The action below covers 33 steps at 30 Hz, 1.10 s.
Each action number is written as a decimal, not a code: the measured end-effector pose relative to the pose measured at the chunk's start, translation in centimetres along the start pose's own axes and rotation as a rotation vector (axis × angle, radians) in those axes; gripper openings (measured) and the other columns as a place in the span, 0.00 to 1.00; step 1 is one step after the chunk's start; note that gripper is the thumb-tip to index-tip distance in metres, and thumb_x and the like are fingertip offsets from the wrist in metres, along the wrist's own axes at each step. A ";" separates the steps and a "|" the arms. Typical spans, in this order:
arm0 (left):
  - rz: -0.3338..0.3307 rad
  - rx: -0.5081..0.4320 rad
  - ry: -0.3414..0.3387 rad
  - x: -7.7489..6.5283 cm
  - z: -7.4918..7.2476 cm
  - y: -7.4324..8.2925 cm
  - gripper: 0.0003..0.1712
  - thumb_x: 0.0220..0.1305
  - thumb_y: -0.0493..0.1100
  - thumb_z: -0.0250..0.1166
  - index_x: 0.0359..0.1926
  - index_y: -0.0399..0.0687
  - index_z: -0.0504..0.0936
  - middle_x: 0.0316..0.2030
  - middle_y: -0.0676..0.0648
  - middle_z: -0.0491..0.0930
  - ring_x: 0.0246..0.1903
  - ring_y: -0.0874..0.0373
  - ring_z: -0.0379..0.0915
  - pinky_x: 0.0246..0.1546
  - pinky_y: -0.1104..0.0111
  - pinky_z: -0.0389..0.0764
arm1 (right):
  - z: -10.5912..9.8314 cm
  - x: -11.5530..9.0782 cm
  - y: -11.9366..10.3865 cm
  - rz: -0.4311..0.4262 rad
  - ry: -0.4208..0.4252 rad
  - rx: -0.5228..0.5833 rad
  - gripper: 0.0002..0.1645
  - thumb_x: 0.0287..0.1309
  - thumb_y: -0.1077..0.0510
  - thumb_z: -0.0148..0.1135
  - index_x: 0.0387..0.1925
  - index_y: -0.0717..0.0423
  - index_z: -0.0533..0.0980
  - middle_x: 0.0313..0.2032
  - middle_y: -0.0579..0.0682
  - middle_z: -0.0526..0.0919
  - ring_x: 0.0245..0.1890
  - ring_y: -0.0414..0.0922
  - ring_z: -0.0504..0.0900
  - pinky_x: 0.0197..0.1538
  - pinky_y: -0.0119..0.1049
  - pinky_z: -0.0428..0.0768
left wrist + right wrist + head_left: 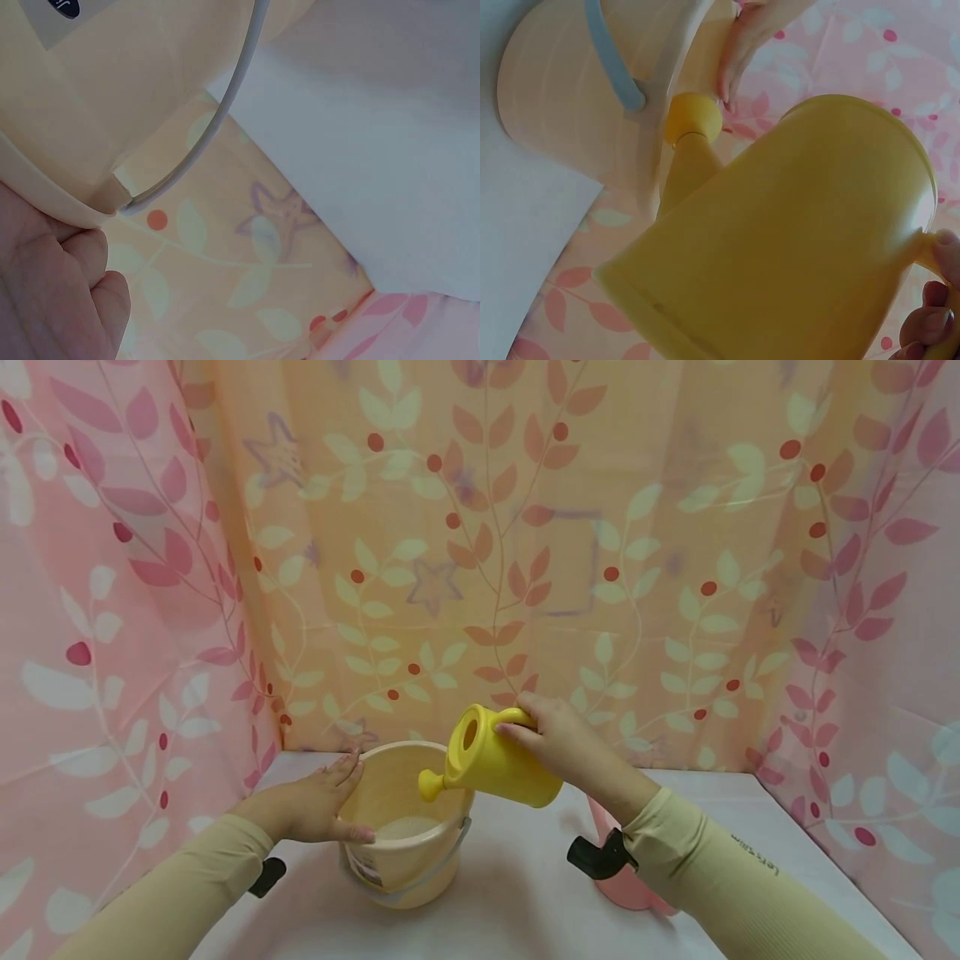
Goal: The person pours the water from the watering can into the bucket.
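Observation:
A cream bucket [408,860] with a grey handle [442,868] stands on the white table. My left hand [315,797] holds its left rim, the thumb lying over the near edge; in the left wrist view that hand [56,292] shows at the rim's outside, part of the fingers hidden behind it. My right hand [558,739] grips the handle of a yellow watering can [510,768]. The can is tilted to the left, with its round spout head [431,785] over the bucket's opening. Whether water flows cannot be seen.
A pink object [626,889] stands on the table [525,893] to the right, partly hidden by my right forearm and the black wrist camera [600,856]. Patterned curtains [487,552] enclose the table at the back and both sides.

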<state>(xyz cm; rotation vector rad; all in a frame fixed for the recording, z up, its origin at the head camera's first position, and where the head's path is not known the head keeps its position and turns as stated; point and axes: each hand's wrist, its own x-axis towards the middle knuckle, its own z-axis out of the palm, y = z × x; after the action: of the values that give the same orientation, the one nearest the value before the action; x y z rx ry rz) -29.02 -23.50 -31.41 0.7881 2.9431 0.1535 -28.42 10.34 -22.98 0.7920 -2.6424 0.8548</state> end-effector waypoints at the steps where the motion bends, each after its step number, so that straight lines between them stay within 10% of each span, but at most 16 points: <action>1: 0.003 -0.005 0.001 0.0 -0.1 0.0 0.66 0.46 0.77 0.54 0.66 0.25 0.48 0.67 0.27 0.42 0.66 0.35 0.38 0.61 0.42 0.47 | 0.0 0.0 0.0 -0.002 0.000 -0.001 0.17 0.57 0.46 0.59 0.23 0.52 0.67 0.19 0.47 0.68 0.22 0.43 0.69 0.27 0.33 0.70; 33: -0.045 0.052 0.002 0.3 0.6 -0.4 0.69 0.42 0.82 0.50 0.68 0.31 0.49 0.69 0.33 0.42 0.68 0.41 0.37 0.64 0.48 0.48 | -0.3 -0.1 -0.6 -0.048 -0.015 -0.028 0.17 0.56 0.47 0.60 0.22 0.52 0.67 0.20 0.46 0.67 0.22 0.42 0.67 0.26 0.32 0.69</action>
<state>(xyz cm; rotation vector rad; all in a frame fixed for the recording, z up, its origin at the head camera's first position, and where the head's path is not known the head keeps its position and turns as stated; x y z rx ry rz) -29.39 -23.64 -32.05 0.7282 2.9755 0.0751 -27.98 10.14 -22.46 0.8547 -2.6305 0.8012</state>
